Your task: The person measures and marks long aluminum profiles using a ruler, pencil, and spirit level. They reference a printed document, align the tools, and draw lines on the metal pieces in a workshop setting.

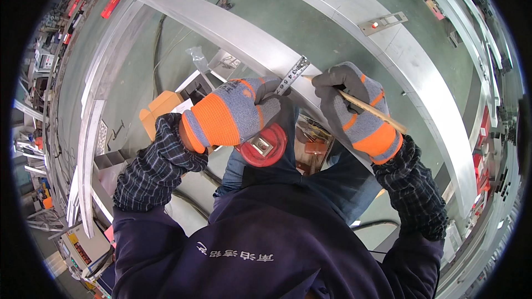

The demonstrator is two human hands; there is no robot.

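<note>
A long silver metal bar [221, 29] crosses in front of me, from the far left toward my right knee. My left hand [230, 112], in a grey and orange glove, is closed around a tape measure [261, 145] with a red case. Its marked blade [292, 76] sticks out past the fingers and lies across the bar. Beside the blade's end, my gloved right hand [354, 108] pinches a slim light-wood pencil [376, 112]. The pencil's tip is at the bar's surface, close to the blade; whether it touches I cannot tell.
Farther right curves a wide metal beam [432, 77], with a flat slotted metal tool [383, 23] on it. An open cardboard box [160, 112] stands left of my left hand. Between my legs sits a box of small tools [313, 147]. A dark hose [159, 39] winds over the floor.
</note>
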